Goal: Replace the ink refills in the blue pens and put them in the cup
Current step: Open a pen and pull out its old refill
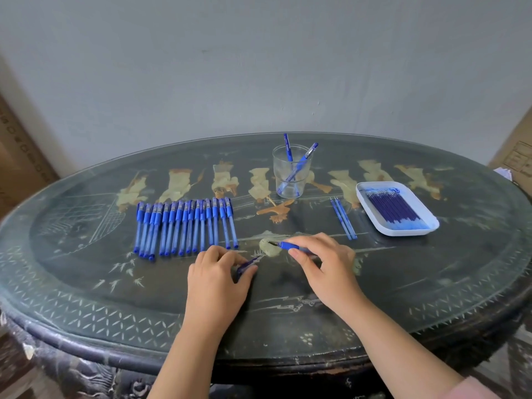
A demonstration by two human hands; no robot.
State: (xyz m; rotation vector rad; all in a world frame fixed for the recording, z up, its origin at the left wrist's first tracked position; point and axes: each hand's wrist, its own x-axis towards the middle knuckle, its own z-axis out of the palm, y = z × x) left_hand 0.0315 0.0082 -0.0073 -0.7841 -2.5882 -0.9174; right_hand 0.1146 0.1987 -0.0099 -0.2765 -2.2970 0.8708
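Note:
My right hand (322, 259) pinches an uncapped blue pen (283, 245) low over the table, its tip pointing left. My left hand (220, 267) holds a blue pen cap (247, 265) against the tabletop. A row of several capped blue pens (184, 226) lies at the centre left. A clear cup (292, 175) at the back holds two blue pens. A white tray (431, 223) at the right is filled with several blue refills (393, 207). Two loose refills (342, 218) lie left of the tray.
The dark oval table (86, 289) has a glass top with inlaid figures and a raised rim. A grey wall stands right behind it. Cardboard boxes (515, 156) flank the table at both sides.

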